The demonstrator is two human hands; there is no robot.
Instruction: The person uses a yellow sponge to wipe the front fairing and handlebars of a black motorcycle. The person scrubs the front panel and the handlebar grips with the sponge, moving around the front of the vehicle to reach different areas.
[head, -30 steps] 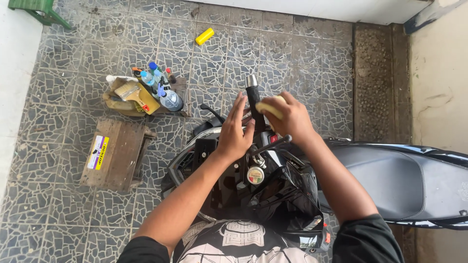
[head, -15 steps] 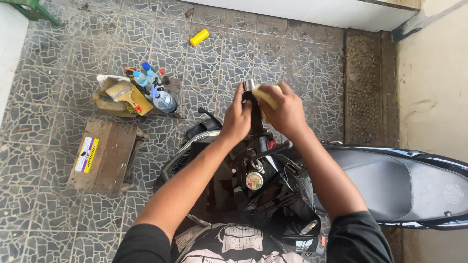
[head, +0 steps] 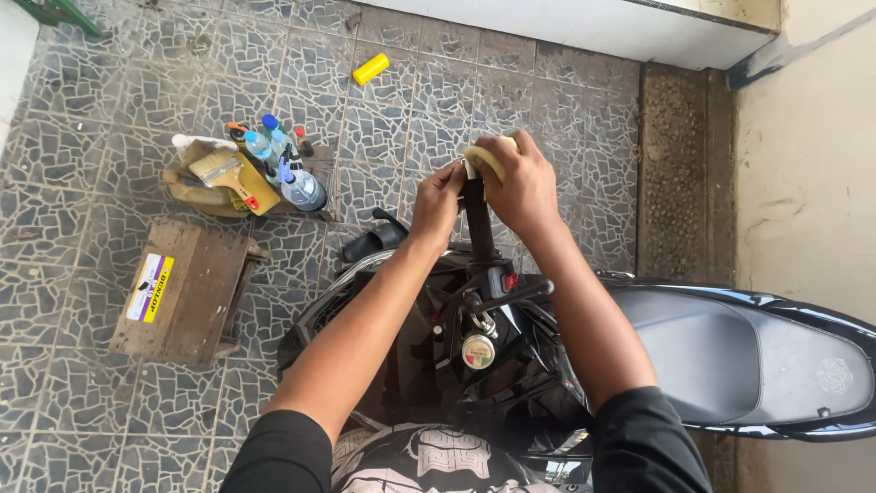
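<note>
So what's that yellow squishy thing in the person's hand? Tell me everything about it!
It looks like a yellow sponge, soft and rounded, mostly hidden. The right hand wraps over it and presses it against the top end of the motorcycle's black handlebar grip. The left hand pinches the grip's end right beside it, and its fingers seem to touch the sponge's edge. Only a small curved part shows; whether it is wet cannot be told.

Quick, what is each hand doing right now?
Left hand: fingertips pinching the end of the handlebar grip.
Right hand: closed on a yellow sponge, pressed to the grip's end.
</note>
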